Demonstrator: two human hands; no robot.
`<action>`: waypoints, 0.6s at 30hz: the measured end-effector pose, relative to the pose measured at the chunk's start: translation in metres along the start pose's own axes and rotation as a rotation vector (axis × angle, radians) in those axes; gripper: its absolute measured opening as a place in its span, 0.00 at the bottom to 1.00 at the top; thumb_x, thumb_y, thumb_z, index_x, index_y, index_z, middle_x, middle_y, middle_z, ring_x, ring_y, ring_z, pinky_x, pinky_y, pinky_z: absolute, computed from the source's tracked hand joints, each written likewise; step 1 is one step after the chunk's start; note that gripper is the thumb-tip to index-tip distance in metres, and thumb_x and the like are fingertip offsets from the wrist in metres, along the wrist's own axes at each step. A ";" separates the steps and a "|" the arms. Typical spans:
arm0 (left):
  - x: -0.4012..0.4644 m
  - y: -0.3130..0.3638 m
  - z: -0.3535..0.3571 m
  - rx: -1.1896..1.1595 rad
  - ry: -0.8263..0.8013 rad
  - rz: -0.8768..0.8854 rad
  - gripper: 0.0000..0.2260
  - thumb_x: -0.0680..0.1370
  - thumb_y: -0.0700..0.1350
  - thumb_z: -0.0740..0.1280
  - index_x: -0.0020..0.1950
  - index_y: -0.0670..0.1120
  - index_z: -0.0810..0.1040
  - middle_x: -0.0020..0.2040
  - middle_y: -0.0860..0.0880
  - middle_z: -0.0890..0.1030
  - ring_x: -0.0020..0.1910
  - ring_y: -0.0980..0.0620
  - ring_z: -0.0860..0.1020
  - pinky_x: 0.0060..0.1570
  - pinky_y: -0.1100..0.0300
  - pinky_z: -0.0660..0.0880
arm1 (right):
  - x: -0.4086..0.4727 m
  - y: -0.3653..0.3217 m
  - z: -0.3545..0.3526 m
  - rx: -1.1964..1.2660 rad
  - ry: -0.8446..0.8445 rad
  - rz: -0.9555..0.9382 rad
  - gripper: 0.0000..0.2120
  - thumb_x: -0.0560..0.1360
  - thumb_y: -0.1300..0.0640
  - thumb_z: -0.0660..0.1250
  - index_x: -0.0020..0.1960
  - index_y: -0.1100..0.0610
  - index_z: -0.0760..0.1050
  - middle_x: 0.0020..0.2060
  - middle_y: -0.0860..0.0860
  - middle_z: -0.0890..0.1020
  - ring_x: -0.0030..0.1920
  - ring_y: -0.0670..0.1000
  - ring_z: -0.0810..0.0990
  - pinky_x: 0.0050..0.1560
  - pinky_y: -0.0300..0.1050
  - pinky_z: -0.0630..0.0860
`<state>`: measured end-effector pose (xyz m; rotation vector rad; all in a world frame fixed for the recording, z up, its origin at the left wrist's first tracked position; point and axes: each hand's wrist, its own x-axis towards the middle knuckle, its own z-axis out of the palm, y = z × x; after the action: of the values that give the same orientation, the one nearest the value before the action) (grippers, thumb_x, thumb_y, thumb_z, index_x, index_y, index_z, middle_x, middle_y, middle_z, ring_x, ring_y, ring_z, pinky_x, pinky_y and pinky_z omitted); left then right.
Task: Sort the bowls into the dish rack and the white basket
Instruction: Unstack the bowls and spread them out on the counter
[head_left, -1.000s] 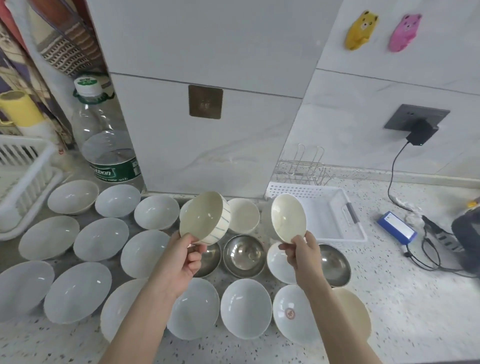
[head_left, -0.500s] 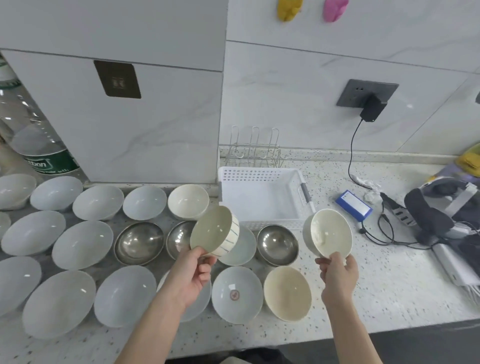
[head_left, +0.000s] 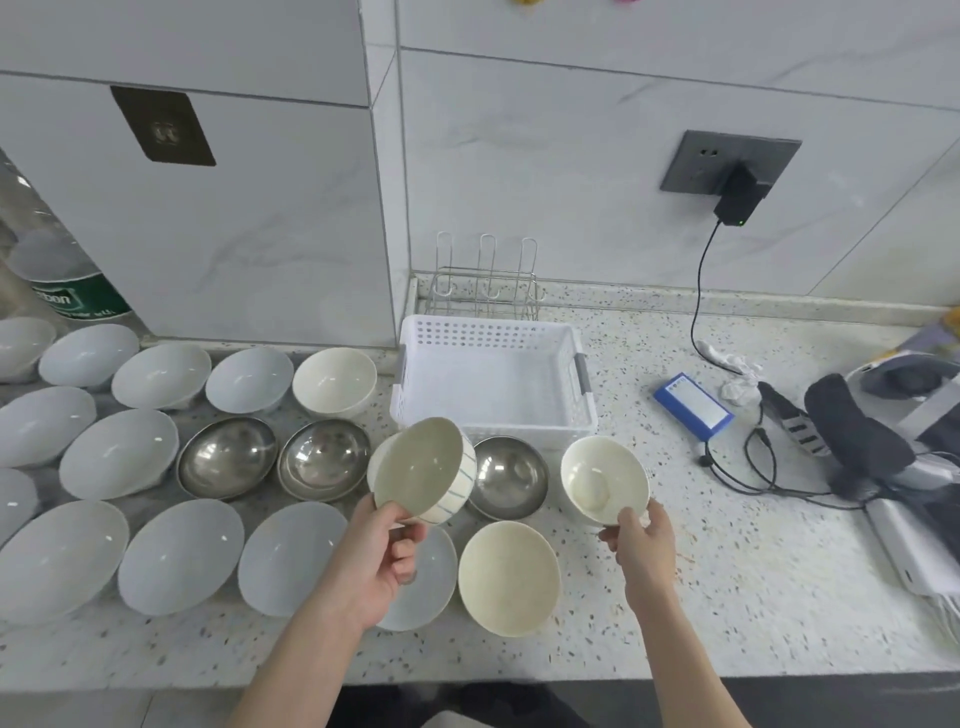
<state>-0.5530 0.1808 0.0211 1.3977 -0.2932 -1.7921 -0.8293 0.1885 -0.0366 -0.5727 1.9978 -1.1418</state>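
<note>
Green bottle label (head_left: 78, 301) unreadable; L hand (head_left: 376, 564) grips striped bowl (head_left: 423, 470), R hand (head_left: 641, 545) cream bowl (head_left: 602, 478).

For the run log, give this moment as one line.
left hand: holds striped bowl | right hand: holds cream bowl | white basket: empty

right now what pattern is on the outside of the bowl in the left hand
Thin blue vertical stripes on a cream bowl, seen in the head view.

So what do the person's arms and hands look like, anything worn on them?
Both forearms are bare as far as the frame shows: no sleeves, watch, bracelet or gloves. The left hand and right hand show no rings on the visible fingers. No markings or cables.
</note>
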 end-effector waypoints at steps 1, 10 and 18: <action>-0.001 -0.001 0.001 0.008 0.008 0.006 0.06 0.78 0.35 0.60 0.49 0.46 0.71 0.26 0.46 0.75 0.18 0.58 0.63 0.16 0.69 0.59 | 0.001 0.000 0.001 0.001 -0.012 0.001 0.15 0.76 0.60 0.58 0.62 0.52 0.69 0.33 0.56 0.81 0.33 0.50 0.77 0.34 0.45 0.72; -0.004 -0.017 -0.003 0.055 0.014 0.066 0.09 0.78 0.34 0.59 0.56 0.44 0.73 0.27 0.46 0.76 0.20 0.57 0.64 0.16 0.66 0.61 | 0.013 0.000 0.002 -0.036 -0.075 -0.025 0.19 0.76 0.61 0.58 0.66 0.54 0.69 0.36 0.57 0.83 0.31 0.48 0.77 0.32 0.43 0.72; -0.012 -0.026 0.009 0.150 0.005 0.097 0.13 0.78 0.34 0.59 0.60 0.45 0.72 0.29 0.44 0.77 0.22 0.55 0.65 0.18 0.65 0.61 | 0.014 0.005 -0.003 -0.010 -0.142 0.034 0.22 0.78 0.58 0.61 0.72 0.54 0.66 0.34 0.55 0.83 0.28 0.46 0.74 0.30 0.41 0.71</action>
<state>-0.5725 0.2033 0.0169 1.4658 -0.4933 -1.7162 -0.8408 0.1828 -0.0452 -0.6061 1.8853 -1.0423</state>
